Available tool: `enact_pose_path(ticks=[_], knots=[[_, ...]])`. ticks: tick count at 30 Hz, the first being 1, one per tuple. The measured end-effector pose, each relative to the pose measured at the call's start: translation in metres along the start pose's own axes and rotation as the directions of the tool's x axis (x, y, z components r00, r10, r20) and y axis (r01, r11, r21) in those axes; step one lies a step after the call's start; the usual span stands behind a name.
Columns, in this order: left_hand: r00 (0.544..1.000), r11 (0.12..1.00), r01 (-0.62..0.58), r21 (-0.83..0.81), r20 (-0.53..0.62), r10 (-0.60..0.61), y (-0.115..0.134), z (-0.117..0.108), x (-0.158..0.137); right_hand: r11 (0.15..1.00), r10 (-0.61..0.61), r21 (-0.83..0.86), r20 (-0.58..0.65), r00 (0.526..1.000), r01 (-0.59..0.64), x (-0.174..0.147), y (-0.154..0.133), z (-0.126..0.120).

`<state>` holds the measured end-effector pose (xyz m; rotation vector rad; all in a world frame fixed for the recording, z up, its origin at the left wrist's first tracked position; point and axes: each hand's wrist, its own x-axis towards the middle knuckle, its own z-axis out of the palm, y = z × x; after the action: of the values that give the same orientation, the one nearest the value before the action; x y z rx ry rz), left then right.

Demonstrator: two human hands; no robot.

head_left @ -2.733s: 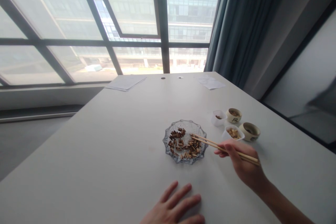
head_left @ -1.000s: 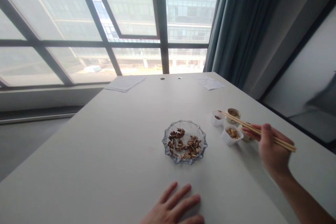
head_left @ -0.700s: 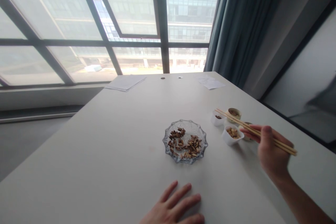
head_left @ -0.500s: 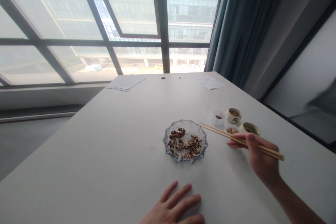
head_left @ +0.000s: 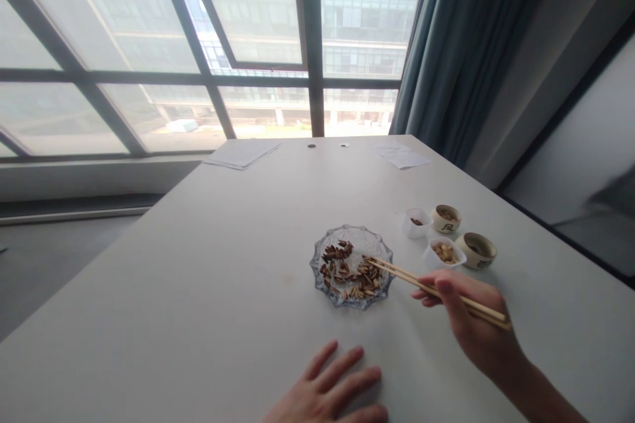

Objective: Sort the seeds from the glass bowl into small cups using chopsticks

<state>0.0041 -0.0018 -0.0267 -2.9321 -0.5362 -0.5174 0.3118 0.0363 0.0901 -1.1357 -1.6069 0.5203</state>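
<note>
My right hand (head_left: 471,314) grips a pair of wooden chopsticks (head_left: 404,275), their tips among the seeds at the upper right of a clear glass dish (head_left: 353,232). Striped brown seeds (head_left: 370,281) lie in the dish's right part, and darker reddish-brown pieces (head_left: 337,251) sit toward its upper left. Whether the tips pinch a seed is too small to tell. Flat on the table in front of the dish rests my left hand (head_left: 332,383), its fingers spread and holding nothing.
Right of the dish stand a white cup with a few dark pieces (head_left: 417,223), a white cup with pale nuts (head_left: 444,253), and two cream-coloured bowls (head_left: 445,219). Paper sheets (head_left: 243,154) lie at the far left of the white table (head_left: 223,264), others (head_left: 401,154) at the far right.
My right hand has moved left and down, bringing the chopstick tips from beyond the dish's right rim to the seeds inside. My left hand stays in place.
</note>
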Motion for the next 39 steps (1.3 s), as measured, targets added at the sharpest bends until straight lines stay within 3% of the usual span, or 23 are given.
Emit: enact_pose_path(ticks=[15,22,28,39], knots=[[1.000,1.000,-0.013,-0.008,-0.023,0.013,0.000,0.013,-0.005,0.940,0.264,0.236,-0.054,0.963,-0.245,0.000,0.035,0.019],[1.000,1.000,-0.017,-0.009,-0.024,0.016,-0.001,0.010,-0.005,0.938,0.260,0.254,-0.062,0.964,-0.237,0.000,0.038,0.022],[1.000,1.000,-0.015,-0.006,-0.013,0.014,-0.001,0.006,-0.003,0.929,0.290,0.286,-0.166,0.943,-0.235,-0.002,0.046,0.026],[1.000,1.000,-0.017,0.000,-0.016,0.017,-0.002,0.006,-0.002,0.937,0.254,0.313,-0.303,0.919,-0.155,0.008,0.033,0.016]])
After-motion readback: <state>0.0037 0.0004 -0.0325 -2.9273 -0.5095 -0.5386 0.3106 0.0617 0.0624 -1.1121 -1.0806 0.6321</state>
